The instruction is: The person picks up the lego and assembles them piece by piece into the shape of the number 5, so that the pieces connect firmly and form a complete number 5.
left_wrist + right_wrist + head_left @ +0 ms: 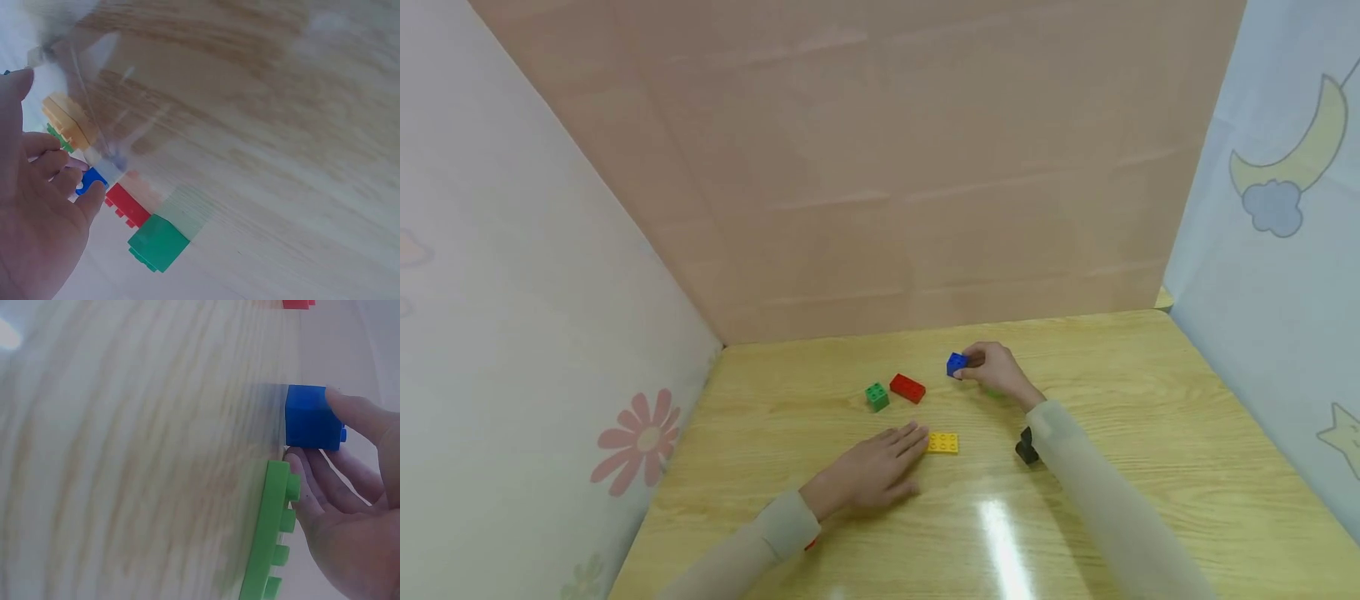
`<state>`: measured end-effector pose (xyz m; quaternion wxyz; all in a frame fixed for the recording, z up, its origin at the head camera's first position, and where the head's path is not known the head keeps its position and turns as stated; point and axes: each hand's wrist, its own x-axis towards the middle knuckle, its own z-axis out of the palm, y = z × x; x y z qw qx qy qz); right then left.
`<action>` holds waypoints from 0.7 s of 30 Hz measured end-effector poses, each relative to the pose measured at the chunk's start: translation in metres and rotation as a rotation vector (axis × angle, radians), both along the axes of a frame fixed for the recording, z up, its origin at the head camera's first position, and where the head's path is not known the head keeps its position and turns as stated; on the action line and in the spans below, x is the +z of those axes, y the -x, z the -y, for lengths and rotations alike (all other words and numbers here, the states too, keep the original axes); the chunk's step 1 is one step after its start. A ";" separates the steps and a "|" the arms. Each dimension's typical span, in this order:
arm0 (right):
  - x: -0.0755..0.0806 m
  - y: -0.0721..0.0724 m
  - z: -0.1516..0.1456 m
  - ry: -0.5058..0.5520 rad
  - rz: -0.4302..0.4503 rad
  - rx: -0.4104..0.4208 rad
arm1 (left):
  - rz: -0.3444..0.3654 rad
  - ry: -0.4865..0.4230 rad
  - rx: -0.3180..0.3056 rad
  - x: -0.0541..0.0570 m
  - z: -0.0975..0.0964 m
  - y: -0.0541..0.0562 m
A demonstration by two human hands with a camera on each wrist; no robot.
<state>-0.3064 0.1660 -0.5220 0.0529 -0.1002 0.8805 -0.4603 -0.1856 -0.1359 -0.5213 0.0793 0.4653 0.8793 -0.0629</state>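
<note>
At the far side of the table, my right hand pinches a blue toy brick between thumb and fingers. The right wrist view shows the thumb on one side of this blue brick, fingers on the other, and the brick low at the tabletop. A flat light green brick lies just beside those fingers. My left hand is spread palm down, fingers extended, its fingertips over the left end of a yellow brick. Whether they touch it, I cannot tell.
Beyond the left hand lie a red brick and a green brick. A black piece is partly covered by the right sleeve. Some red peeks from under the left sleeve. Upright panels border the table.
</note>
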 end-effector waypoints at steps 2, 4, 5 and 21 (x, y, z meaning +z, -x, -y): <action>0.002 -0.001 -0.001 0.005 -0.001 0.001 | 0.013 0.007 0.003 0.003 -0.002 -0.003; 0.003 -0.002 -0.002 0.006 0.001 -0.001 | 0.036 0.009 0.015 0.007 -0.004 -0.006; 0.004 -0.003 -0.003 0.007 0.002 -0.002 | 0.047 0.012 0.020 0.009 -0.005 -0.007; 0.008 -0.004 -0.008 -0.012 -0.003 -0.015 | 0.059 -0.005 0.013 0.008 -0.003 -0.011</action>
